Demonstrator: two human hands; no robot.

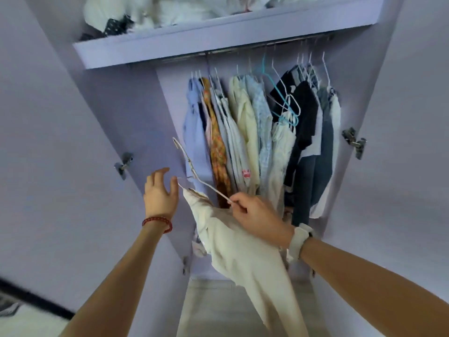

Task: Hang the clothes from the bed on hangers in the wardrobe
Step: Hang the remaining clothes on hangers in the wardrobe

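A cream garment [243, 259] hangs from a white wire hanger [192, 171] in front of the open wardrobe. My right hand [257, 215] pinches the hanger's lower right arm and rests against the cloth. The hanger's hook points up and left. My left hand [159, 193] is spread with straight fingers beside the hanger's left end, holding nothing. The wardrobe rail [243, 51] runs under the shelf and carries several hung clothes [243, 132].
Two bare hangers, one teal [279, 98] and one white, hang among the clothes at right of centre. A shelf [218, 37] above holds piled white fabric. Open doors flank the wardrobe, with metal hinges [124, 164] on both sides. A gap shows left of the blue shirt.
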